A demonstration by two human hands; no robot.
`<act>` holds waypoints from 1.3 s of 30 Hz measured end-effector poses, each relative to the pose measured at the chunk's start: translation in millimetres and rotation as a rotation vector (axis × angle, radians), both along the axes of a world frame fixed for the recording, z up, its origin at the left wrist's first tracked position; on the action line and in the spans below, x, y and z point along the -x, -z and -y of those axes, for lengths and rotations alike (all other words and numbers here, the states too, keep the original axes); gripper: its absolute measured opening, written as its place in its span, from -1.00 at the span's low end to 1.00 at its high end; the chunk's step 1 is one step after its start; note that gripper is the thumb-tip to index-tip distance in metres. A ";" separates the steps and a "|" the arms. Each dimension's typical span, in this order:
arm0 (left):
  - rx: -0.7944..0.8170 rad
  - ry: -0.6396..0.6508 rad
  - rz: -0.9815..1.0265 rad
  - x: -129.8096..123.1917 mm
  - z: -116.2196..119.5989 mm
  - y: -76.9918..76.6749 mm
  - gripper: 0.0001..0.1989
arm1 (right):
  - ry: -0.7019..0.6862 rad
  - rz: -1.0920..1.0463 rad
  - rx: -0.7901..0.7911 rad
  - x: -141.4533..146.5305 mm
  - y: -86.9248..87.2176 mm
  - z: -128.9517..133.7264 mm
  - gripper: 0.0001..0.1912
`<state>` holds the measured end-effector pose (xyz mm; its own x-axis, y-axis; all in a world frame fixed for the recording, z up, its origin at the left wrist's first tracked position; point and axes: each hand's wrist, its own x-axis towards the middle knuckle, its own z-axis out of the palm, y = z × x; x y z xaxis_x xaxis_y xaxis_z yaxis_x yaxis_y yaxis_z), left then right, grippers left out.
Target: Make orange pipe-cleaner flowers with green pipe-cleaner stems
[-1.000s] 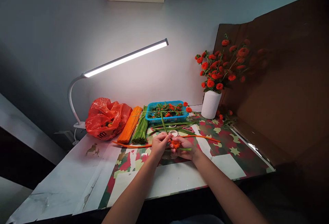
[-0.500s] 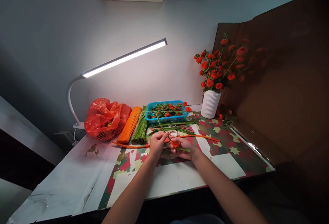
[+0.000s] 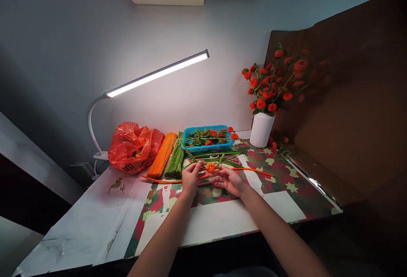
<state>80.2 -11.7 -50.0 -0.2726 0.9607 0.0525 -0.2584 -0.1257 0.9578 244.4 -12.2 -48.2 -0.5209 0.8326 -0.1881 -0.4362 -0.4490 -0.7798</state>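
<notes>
Along the back of the table, a knotted-looking red plastic bag (image 3: 135,147), orange (image 3: 161,158) and green (image 3: 174,160) pipe-cleaner bundles, a blue basket (image 3: 208,147) of flower pieces and a white ribbed vase (image 3: 262,129) stand beyond the hands, with loose green stems (image 3: 233,154) lying between them and the basket. A small orange flower (image 3: 210,167) sits between both sets of fingertips, the left hand (image 3: 190,178) pinching narrowly at a green pipe cleaner (image 3: 190,153) just beside it. The right hand's (image 3: 230,180) fingers fan loosely at its other side, and I can't tell whether they grip it.
</notes>
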 end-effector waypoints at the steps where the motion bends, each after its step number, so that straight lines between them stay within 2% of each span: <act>1: 0.002 -0.011 0.006 0.1 -0.1 -0.4 -0.57 | 0.041 0.018 -0.041 1.4 0.7 0.2 -0.81; 9: -0.014 0.037 0.000 -2.3 0.0 0.2 -0.59 | 0.370 0.197 -0.272 10.1 -0.7 1.1 -0.57; 17: -0.015 0.081 -0.010 -0.6 -4.2 8.5 -0.57 | 0.487 0.219 -0.243 8.9 7.9 -4.7 -0.53; 20: -0.044 0.006 -0.009 -0.6 -5.3 7.5 -0.56 | 0.500 0.183 -0.179 10.5 9.2 -7.2 -0.55; 25: -0.092 -0.073 0.030 -2.4 -6.7 2.2 -0.50 | 0.442 0.096 -0.070 13.4 5.9 -6.8 -0.59; 33: -0.094 -0.104 0.131 -4.6 -6.1 -4.3 -0.49 | 0.508 -0.001 -0.066 14.8 3.2 -6.9 -0.65; 39: -0.079 -0.054 0.138 -1.2 -6.3 -5.3 -0.47 | 0.540 -0.021 -0.072 13.6 3.3 -8.0 -0.63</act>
